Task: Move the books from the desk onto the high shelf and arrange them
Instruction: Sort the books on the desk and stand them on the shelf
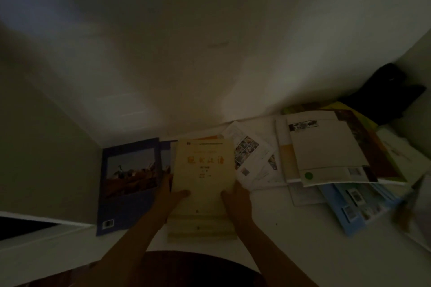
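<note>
Your left hand [171,193] and right hand [235,196] are closed on the two sides of the yellow book [204,170], topmost of a small yellow stack on the desk [279,228]. Left of it lies a blue book [128,184]; right of it, a loose spread of books [326,151]. No shelf in view, so the task looks barely begun.

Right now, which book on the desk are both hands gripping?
The yellow book with red title characters, between the blue book and the pale stack, left hand and right hand on its edges.
</note>
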